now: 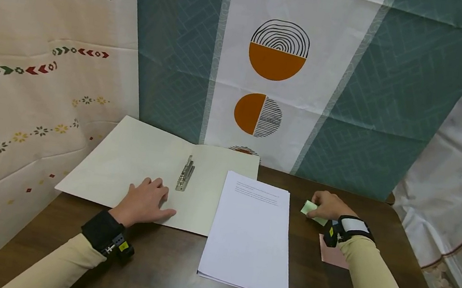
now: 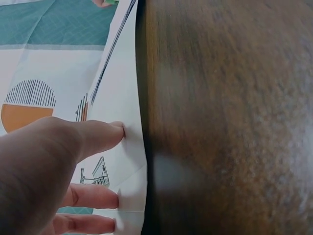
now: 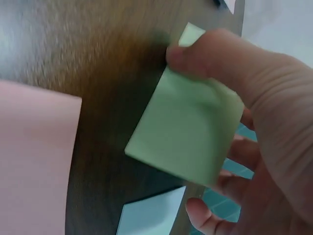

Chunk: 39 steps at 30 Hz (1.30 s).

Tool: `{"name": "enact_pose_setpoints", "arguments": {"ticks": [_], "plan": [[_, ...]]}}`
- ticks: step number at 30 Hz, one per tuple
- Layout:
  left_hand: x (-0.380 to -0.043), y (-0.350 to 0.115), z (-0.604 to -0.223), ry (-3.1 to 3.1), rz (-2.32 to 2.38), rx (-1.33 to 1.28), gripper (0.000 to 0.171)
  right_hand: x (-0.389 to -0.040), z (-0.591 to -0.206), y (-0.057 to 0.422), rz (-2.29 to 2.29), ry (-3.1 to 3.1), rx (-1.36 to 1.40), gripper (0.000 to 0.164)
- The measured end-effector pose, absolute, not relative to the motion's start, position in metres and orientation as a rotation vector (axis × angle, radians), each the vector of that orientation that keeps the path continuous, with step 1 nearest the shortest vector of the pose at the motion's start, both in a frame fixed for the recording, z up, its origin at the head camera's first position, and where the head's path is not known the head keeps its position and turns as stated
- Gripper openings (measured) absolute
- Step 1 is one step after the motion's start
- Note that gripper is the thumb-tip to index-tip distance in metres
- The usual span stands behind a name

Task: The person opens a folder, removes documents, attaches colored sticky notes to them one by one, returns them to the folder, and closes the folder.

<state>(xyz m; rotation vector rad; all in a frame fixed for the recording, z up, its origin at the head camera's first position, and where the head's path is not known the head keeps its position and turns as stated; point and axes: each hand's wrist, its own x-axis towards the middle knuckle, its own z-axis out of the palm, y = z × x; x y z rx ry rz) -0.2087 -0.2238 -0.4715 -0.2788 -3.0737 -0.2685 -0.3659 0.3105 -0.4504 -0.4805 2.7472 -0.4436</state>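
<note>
My right hand [image 1: 329,206] pinches a light green sticky note [image 3: 183,127] above the table's right side, with the thumb across its upper part. Below it on the table lie a pink sticky note [image 1: 332,255] and a pale blue one [image 3: 151,215], partly hidden by the wrist in the head view. On the left, an open cream file folder [image 1: 142,152] lies flat with a metal clip [image 1: 185,175] near its fold. My left hand [image 1: 142,202] rests with spread fingertips on the folder near its front edge, left of the clip.
A stack of white printed paper [image 1: 250,244] lies between the hands, overlapping the folder's right side. Behind the dark wooden table [image 1: 162,266] hangs a teal and white patterned cloth [image 1: 172,58]. Light cloths [image 1: 42,114] hang at both sides.
</note>
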Motion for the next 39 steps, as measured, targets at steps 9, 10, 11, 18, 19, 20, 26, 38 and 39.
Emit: {"name": "enact_pose_setpoints", "arguments": {"ticks": [9,10,11,18,19,20,26,38,39], "plan": [[-0.207,-0.225,-0.471,-3.047,-0.281,-0.236,0.051,-0.352,-0.442,0.305,-0.577,2.725,-0.46,0.053],[-0.207,-0.224,-0.47,-3.044,-0.278,-0.234,0.052,-0.35,-0.441,0.307,-0.586,2.732,-0.461,0.051],[-0.208,-0.224,-0.47,-3.042,-0.276,-0.229,0.052,-0.348,-0.439,0.308,-0.597,2.737,-0.465,0.049],[-0.207,-0.221,-0.469,-2.994,-0.3,-0.203,0.048,-0.333,-0.417,0.312,-0.587,2.789,-0.503,0.043],[-0.207,-0.222,-0.469,-2.978,-0.305,-0.201,0.047,-0.331,-0.413,0.311,-0.592,2.805,-0.497,0.042],[-0.207,-0.222,-0.47,-2.965,-0.309,-0.2,0.045,-0.329,-0.409,0.311,-0.603,2.82,-0.494,0.042],[-0.21,-0.22,-0.468,-2.894,-0.379,-0.214,0.038,-0.319,-0.398,0.311,-0.627,2.848,-0.493,0.039],[-0.218,-0.199,-0.45,-2.832,-0.7,-0.364,0.028,-0.307,-0.399,0.291,-0.643,2.872,-0.604,0.031],[-0.219,-0.194,-0.447,-2.837,-0.744,-0.401,0.028,-0.306,-0.399,0.286,-0.646,2.872,-0.623,0.03]]}}
